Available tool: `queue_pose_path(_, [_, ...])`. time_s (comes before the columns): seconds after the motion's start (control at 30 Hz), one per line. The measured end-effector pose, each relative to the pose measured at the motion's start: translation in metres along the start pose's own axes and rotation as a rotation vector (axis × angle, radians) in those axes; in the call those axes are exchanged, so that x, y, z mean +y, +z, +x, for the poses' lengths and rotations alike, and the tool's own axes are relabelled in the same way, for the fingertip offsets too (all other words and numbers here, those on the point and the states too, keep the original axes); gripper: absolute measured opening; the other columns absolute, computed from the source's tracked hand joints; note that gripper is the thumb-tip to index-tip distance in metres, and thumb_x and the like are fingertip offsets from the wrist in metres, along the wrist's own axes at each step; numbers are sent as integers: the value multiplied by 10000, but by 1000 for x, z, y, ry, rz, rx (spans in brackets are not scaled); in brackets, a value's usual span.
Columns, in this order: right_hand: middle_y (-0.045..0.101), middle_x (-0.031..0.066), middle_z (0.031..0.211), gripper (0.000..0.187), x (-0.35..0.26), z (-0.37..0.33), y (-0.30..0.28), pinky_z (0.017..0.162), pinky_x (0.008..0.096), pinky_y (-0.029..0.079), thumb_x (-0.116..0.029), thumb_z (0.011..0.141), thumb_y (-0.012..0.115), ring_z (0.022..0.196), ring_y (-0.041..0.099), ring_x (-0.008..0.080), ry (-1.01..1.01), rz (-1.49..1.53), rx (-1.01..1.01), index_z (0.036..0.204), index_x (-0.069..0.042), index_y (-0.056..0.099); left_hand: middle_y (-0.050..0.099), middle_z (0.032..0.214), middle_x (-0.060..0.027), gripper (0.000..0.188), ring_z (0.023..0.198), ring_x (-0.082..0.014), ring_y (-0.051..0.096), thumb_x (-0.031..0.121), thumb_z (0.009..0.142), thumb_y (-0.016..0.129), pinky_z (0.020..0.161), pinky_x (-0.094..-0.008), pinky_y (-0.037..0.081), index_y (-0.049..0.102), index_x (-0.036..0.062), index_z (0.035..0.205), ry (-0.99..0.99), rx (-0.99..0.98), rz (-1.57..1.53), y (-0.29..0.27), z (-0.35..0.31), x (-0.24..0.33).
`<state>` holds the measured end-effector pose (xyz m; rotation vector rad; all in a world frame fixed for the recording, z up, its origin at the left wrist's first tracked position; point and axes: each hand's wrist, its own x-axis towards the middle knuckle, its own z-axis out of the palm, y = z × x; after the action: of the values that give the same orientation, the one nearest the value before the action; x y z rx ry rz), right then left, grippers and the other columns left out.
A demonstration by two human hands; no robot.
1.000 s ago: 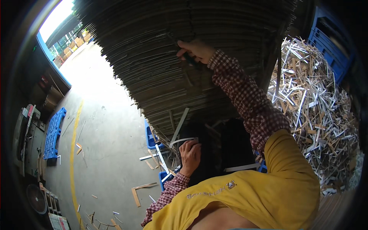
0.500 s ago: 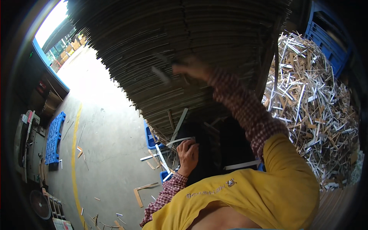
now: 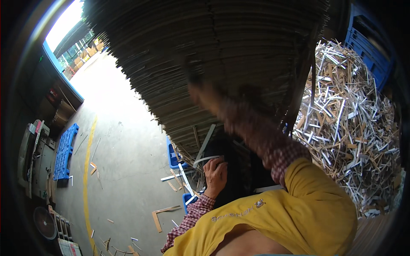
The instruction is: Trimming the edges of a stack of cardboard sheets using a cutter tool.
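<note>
A tall stack of cardboard sheets [image 3: 171, 102] with ragged edges rises in front of me. My right hand [image 3: 203, 94] is raised against its face, smeared by motion. A dark, blurred object [image 3: 193, 76] sticks out beyond its fingers; its kind cannot be made out. Low down, my left hand [image 3: 215, 176] rests by my dark trouser leg, fingers curled. At its fingertips is a thin white cardboard strip [image 3: 204, 160], which it seems to pinch. Another pale strip [image 3: 207, 141] leans at the foot of the stack.
To the right lies a big heap of white and brown cardboard strips [image 3: 341, 128], with a blue plastic crate [image 3: 369, 51] behind it. Blue bins [image 3: 172, 155] stand by the stack's foot. Offcuts [image 3: 159, 219] litter the concrete floor. At the left are a blue pallet [image 3: 66, 151] and a yellow line [image 3: 87, 179].
My right hand has moved slightly left and down along the stack. The pale piece that was in the air beside it is no longer seen. My left hand keeps its place by the leg.
</note>
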<state>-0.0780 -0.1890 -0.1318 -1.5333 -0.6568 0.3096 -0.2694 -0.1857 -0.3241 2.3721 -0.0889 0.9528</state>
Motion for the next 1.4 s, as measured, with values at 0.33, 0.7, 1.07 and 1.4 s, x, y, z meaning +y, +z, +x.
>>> queue_pose_path(0.33, [617,56,710,311,107,-94,-28,591,301,441,-305,804,578,618,558,155,7,-498,-611,917,-16,607,523,990,-84,166,974,-280,473,72,708,581,816,-394,340,597,88,872,-25,-12,32,-5,-1,-2])
queue_pose_path(0.7, [543,161,1079,506,-73,90,31,889,455,342,-533,794,486,1087,423,323,-46,-413,-409,947,-77,642,538,1004,-54,173,976,-244,476,64,709,592,813,-359,340,593,75,882,24,-11,-63,8,4,5])
queue_pose_path(1.07, [549,65,678,445,-39,92,83,476,302,440,-440,830,487,555,530,166,83,214,-244,789,0,543,535,997,-65,180,972,-252,480,61,705,596,809,-362,342,589,68,885,31,-1,-86,1,4,7])
queue_pose_path(1.4, [624,81,848,410,33,26,45,820,299,376,-440,809,525,827,537,167,-71,-126,-718,816,-56,668,535,976,-71,143,958,-257,488,69,721,579,800,-363,341,587,68,864,41,24,-85,-6,8,8])
